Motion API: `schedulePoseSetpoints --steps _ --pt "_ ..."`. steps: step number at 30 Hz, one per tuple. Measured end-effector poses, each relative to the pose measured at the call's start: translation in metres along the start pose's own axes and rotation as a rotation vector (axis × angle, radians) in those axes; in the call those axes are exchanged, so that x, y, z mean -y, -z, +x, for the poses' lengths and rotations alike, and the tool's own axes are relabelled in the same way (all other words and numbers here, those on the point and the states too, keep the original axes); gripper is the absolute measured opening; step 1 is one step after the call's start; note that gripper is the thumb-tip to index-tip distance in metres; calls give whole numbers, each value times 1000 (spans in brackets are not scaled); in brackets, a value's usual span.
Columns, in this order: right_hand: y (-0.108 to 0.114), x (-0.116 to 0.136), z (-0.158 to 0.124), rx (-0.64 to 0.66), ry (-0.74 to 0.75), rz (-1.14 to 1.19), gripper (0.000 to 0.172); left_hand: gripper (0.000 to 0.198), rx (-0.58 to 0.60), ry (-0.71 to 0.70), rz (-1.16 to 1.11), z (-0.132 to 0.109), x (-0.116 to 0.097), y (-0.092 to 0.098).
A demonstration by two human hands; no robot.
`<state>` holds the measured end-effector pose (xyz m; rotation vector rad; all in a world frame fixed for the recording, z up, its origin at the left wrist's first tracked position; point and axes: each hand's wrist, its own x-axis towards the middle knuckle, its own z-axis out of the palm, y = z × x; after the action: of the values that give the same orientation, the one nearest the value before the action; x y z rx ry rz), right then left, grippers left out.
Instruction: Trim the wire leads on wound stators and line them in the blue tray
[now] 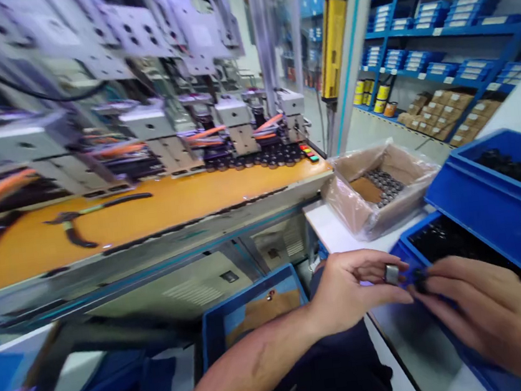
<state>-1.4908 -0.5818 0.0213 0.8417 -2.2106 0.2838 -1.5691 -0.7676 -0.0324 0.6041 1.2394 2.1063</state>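
Observation:
My left hand (pixel 346 289) reaches in from the bottom and holds a small, shiny metal cylinder (pixel 390 274) between its fingers and thumb. Facing it from the right, my right hand (pixel 494 310) pinches a small black part (pixel 421 280) at its fingertips. The two parts are close together but apart. Motion blur hides the black part's exact shape. Both hands are above the near edge of a blue bin (pixel 404 240) of black parts.
A plastic-lined carton (pixel 349 207) holds many metal pieces. Another blue bin (pixel 489 179) overlaps the lower one at right. Pliers (pixel 73 226) lie on the orange bench (pixel 187 210) below the machine fixtures (pixel 232 111). A blue tray (pixel 206 336) is lower down.

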Motion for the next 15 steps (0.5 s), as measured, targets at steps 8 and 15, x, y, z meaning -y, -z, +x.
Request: schedulePoseSetpoints --steps 8,15 --pt "-24 7 -4 -7 1 71 5 37 -39 -75 106 -4 5 0" --pt "-21 5 -9 -4 -80 140 20 40 -101 -127 150 -6 5 3"
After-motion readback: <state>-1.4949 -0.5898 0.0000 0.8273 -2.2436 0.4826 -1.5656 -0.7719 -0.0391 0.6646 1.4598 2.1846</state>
